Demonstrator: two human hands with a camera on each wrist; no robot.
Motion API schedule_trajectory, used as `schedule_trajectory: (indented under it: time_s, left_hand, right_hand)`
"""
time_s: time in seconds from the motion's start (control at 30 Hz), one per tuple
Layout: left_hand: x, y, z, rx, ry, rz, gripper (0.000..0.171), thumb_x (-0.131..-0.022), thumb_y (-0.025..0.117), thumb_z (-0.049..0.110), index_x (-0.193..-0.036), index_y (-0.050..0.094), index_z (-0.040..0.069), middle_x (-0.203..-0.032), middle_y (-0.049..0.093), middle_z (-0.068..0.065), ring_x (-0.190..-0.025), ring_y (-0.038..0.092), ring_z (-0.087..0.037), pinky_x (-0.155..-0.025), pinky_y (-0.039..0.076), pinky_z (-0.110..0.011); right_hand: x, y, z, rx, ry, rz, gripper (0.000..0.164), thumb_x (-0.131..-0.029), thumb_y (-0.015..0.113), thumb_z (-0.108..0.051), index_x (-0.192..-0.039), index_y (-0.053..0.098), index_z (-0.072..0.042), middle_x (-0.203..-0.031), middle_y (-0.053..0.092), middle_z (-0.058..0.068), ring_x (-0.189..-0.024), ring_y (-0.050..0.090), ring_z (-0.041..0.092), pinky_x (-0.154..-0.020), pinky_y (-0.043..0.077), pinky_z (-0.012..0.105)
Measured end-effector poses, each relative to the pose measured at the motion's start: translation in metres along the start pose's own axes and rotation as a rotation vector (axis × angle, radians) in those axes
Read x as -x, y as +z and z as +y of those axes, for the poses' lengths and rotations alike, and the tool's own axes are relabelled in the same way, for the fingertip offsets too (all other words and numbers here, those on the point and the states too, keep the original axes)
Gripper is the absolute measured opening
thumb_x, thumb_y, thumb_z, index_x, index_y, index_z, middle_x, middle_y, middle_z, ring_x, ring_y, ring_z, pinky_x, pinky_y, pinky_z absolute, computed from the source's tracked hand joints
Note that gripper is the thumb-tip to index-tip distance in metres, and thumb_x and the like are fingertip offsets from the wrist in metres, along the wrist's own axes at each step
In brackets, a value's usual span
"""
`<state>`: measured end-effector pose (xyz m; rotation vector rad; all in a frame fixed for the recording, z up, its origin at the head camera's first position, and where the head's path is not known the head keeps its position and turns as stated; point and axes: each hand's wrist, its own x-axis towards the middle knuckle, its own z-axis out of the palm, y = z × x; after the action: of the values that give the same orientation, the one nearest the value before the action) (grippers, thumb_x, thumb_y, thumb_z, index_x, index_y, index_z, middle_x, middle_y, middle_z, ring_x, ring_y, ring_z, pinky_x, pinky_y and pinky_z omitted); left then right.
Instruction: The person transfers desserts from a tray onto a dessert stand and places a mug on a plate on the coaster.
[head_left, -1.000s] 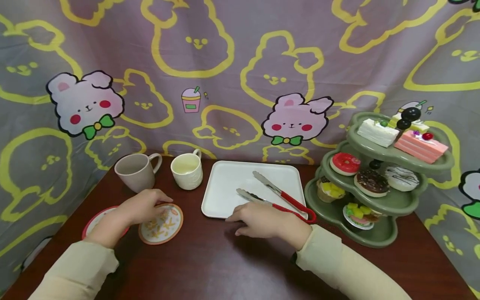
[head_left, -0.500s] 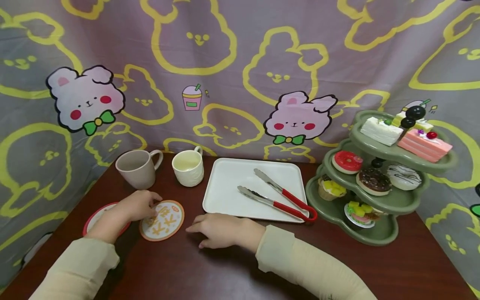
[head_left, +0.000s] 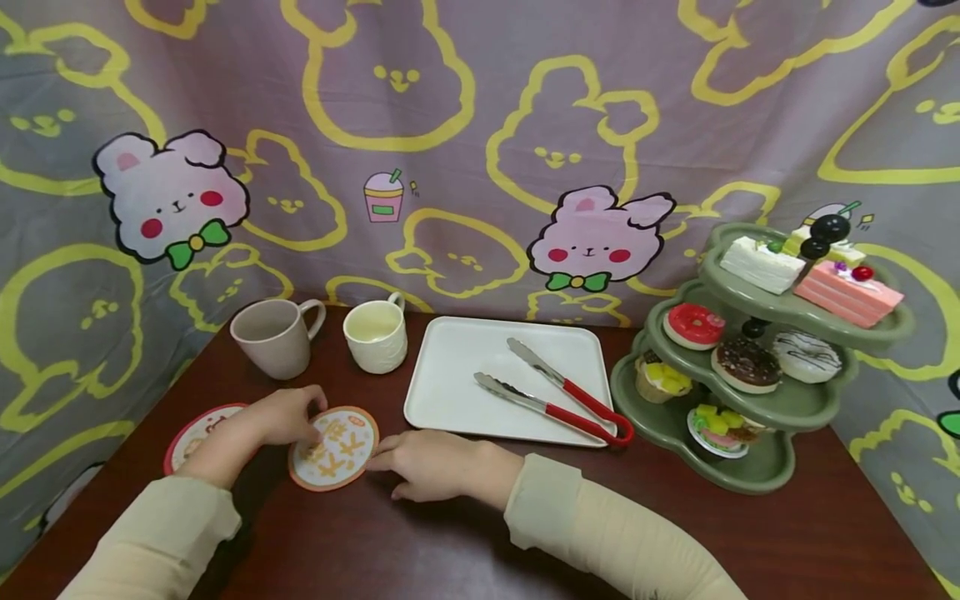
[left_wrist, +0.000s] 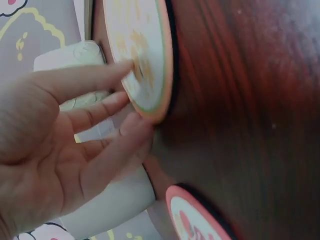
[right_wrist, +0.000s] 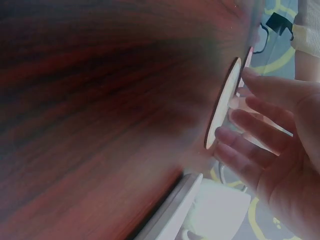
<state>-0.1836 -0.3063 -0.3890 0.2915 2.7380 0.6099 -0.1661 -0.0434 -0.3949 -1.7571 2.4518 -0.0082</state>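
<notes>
A round white coaster (head_left: 341,450) with an orange rim and yellow lettering lies on the dark wooden table. My left hand (head_left: 281,417) is at its left side, thumb resting on its face and the fingers loosely bent at its edge, as the left wrist view shows. From the other side my right hand (head_left: 435,467) reaches in with spread, extended fingers, their tips right at the coaster's right edge. A second coaster with a red rim (head_left: 174,450) lies farther left, partly hidden under my left forearm.
Behind the hands stand a grey-brown mug (head_left: 277,342) and a cream cup (head_left: 377,337). A white tray (head_left: 442,375) holds red-handled tongs (head_left: 562,408). At the right rises a green three-tier stand (head_left: 817,400) with toy cakes and donuts. A patterned cloth (head_left: 450,100) hangs behind.
My right hand has moved left from the tray's front edge to the coaster. The orange-rimmed coaster has slid slightly right and turned a little, with my left hand staying at it.
</notes>
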Motion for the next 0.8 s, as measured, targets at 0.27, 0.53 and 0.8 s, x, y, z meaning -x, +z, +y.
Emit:
schedule_trajectory:
  time_s: [0.27,0.53,0.8]
  left_hand:
    - [0.002,0.011,0.009,0.131,-0.029,-0.054,0.038,-0.081,0.081,0.005,-0.106,0.053,0.003,-0.07,0.055,-0.004,-0.057,0.053,-0.017,-0.054,0.046,-0.028]
    - [0.005,0.018,0.02,0.174,0.008,-0.09,0.043,-0.08,0.083,0.004,-0.112,0.053,0.005,-0.067,0.056,-0.005,-0.055,0.054,-0.017,-0.053,0.046,-0.029]
    - [0.009,0.024,0.031,0.155,0.001,-0.07,0.043,-0.079,0.084,0.004,-0.109,0.054,0.004,-0.071,0.054,-0.006,-0.055,0.055,-0.017,-0.053,0.046,-0.03]
  right_hand:
    - [0.006,0.009,-0.001,0.043,0.011,-0.041,0.049,-0.095,0.075,-0.026,-0.142,0.063,-0.016,-0.144,0.058,-0.001,-0.133,0.052,0.008,-0.11,0.036,0.017]
    - [0.018,0.011,-0.001,0.086,-0.018,-0.012,0.043,-0.093,0.077,-0.026,-0.135,0.068,-0.017,-0.138,0.062,-0.002,-0.127,0.056,0.01,-0.108,0.039,0.018]
    - [0.034,0.015,0.003,0.03,-0.004,-0.01,0.04,-0.094,0.076,-0.022,-0.133,0.07,-0.017,-0.142,0.059,0.0,-0.131,0.053,0.011,-0.108,0.039,0.019]
